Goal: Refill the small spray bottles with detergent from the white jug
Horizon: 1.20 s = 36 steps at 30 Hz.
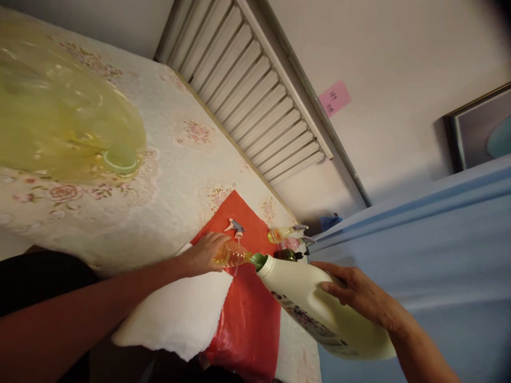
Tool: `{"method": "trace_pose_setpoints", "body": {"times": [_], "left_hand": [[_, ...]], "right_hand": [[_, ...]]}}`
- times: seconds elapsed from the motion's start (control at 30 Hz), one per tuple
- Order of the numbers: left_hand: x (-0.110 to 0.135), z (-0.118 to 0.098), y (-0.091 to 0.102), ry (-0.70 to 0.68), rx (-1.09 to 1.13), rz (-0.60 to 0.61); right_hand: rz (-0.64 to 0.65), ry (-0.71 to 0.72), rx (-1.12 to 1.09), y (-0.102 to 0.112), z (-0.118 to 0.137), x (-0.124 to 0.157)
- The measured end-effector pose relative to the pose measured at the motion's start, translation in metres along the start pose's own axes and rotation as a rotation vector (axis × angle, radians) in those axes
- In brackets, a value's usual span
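My right hand [355, 292] grips a large pale green jug [319, 298], which is tilted so that its open mouth points at a small clear bottle. That bottle [235, 254] has amber liquid in it, and my left hand [205, 254] is wrapped round its lower end. The jug's spout meets the bottle's neck, with something green at the junction; whether liquid is flowing I cannot tell. Just beyond the bottle, a grey and white spray trigger [237, 226] lies on a red sheet [245, 319]. A white towel [179, 314] spreads under my left wrist.
Several small bottles, one a spray bottle with yellow liquid [279, 234], stand past the jug's neck. A big yellow translucent plastic bag [72, 106] rests on the flowered tablecloth [171, 181]. A slatted radiator [255, 90] borders the table; blue cloth [419, 255] hangs at right.
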<state>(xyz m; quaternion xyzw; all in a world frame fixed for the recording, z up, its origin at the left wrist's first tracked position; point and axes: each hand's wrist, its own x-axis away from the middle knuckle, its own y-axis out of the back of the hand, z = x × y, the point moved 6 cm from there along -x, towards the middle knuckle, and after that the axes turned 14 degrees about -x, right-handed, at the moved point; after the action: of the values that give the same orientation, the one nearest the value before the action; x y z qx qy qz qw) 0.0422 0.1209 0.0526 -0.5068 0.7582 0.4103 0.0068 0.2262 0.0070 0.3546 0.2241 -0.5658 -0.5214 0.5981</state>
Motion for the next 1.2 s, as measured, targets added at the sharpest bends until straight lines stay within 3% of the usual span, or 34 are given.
{"method": "trace_pose_setpoints", "body": {"times": [1.2], "left_hand": [[-0.0015,0.0014,-0.0028,-0.011,-0.012,-0.051]], "right_hand": [[-0.008,-0.026,0.059,0.0059,-0.0027,-0.0037]]}}
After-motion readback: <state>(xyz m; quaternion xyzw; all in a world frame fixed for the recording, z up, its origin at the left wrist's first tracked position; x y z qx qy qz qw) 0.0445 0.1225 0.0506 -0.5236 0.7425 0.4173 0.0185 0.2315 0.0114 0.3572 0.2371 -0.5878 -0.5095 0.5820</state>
